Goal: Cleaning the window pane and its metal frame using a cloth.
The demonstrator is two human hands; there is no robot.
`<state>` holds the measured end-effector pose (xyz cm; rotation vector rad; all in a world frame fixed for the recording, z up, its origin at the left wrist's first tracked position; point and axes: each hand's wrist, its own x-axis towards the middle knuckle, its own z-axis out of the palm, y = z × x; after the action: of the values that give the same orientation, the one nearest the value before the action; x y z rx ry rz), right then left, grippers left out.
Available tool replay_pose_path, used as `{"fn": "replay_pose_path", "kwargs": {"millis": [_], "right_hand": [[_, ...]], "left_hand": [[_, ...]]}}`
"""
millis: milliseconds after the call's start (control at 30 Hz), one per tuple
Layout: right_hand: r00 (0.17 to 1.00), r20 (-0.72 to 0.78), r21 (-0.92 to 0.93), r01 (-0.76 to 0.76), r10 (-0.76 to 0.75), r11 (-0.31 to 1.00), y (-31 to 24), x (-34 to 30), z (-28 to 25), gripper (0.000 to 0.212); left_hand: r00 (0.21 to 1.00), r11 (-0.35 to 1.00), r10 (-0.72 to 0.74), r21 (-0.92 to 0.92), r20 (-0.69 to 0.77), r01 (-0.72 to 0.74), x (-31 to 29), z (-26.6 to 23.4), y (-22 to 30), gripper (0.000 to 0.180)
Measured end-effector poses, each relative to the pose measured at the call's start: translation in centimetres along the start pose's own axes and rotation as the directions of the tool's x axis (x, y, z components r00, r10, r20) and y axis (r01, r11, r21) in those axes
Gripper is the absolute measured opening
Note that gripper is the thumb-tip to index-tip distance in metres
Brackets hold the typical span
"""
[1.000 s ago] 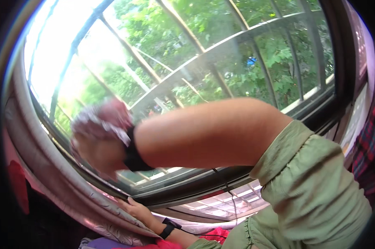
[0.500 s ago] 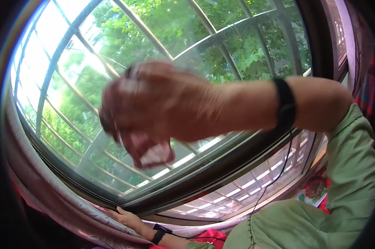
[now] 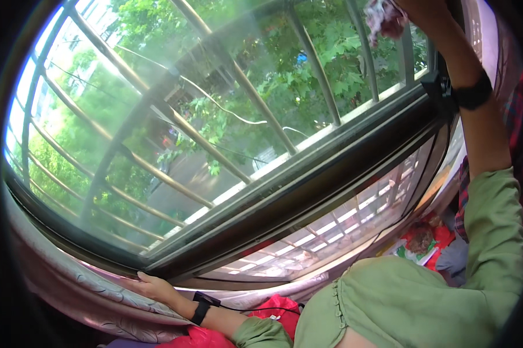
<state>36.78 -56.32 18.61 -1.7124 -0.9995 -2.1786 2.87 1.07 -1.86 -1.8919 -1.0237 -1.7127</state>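
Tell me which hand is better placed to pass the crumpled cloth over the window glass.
Likely the right hand: it holds the crumpled cloth, raised at the window glass. The left hand is low, beside the curtain.

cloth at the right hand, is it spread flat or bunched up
Bunched up: the cloth shows as a crumpled clump at the right hand, its folds gathered together.

Right hand (image 3: 419, 8) cropped by the top edge, its grip out of view, crumpled pink cloth (image 3: 385, 22) partly cut off, left hand (image 3: 156, 288) indistinct at the fingertips, blue speck (image 3: 301, 58) among leaves (image 3: 345, 51) too small to identify, plaid fabric (image 3: 515, 116) lost in shadow at right.
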Motion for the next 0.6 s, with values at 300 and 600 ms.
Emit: {"fn": "replay_pose_path", "kwargs": {"millis": [300,600], "right_hand": [[0.97,0.243,0.208,-0.026,-0.026,0.978,-13.7,-8.9,0.7,0.026],[0.641,0.635,-0.311,-0.299,-0.431,-0.902,-35.1,-7.7,2.4,0.031]], "left_hand": [[0.995,0.994,0.094,0.061,0.014,-0.095,-1.6,-1.7,4.8,0.047],[0.987,0.986,0.15,0.068,0.056,-0.153,-2.3,-0.2,2.7,0.048]]}}
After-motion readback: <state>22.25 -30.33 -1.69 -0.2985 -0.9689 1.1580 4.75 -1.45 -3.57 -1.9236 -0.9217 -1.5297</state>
